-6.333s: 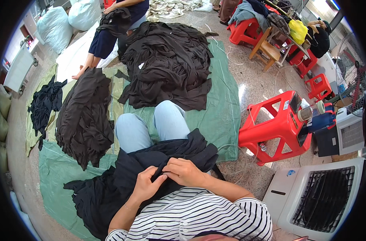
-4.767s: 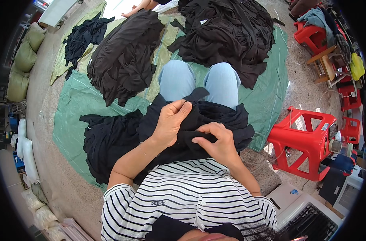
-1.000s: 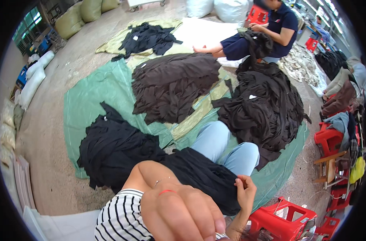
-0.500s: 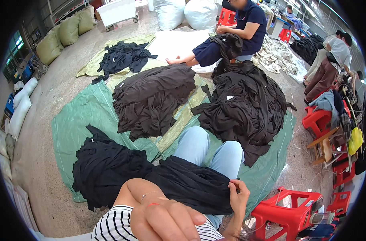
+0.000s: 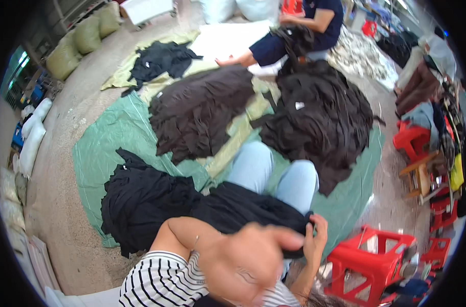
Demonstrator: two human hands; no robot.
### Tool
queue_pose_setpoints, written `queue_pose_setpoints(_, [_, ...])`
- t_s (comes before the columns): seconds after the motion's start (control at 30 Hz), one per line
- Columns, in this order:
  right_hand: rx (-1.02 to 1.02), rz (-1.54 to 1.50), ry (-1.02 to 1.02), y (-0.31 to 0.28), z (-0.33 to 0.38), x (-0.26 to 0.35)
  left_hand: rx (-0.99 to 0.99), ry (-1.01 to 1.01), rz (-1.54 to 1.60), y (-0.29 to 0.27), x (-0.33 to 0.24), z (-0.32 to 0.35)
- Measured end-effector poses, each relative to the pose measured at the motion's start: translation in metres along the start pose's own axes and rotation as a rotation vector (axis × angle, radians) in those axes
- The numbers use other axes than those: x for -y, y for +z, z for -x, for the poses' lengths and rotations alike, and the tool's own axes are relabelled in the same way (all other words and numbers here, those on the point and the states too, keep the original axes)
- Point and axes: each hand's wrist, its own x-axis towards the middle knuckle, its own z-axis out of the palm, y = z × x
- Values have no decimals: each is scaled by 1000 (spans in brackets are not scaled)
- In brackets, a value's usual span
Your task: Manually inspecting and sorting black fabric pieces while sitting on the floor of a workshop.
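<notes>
Left hand (image 5: 245,263) lifted off the black cloth (image 5: 243,204) — too blurry to tell its grip — so only the right hand (image 5: 316,241) pinches the cloth's right edge.

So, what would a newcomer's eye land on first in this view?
Probably the left hand, looming large and blurred at bottom centre, while the right hand, at its right, pinches the edge of the black cloth. Next would likely come the large dark heap of cloth beyond the knees, and the bright red stool at lower right.
</notes>
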Motion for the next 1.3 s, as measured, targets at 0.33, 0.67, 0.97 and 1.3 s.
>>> queue_pose_setpoints(0.33, [62, 41, 200, 1, -3, -79, 616, -856, -856, -51, 74, 134])
queue_pose_setpoints(0.67, [243, 122, 93, -33, 4, -96, 715, -781, -984, -26, 84, 143])
queue_pose_setpoints(0.97, [-640, -85, -149, -72, 11, -24, 780, -758, -912, -23, 57, 154])
queue_pose_setpoints(1.3, [-1322, -58, -492, -127, 0, 67, 854, -883, -925, -70, -12, 137])
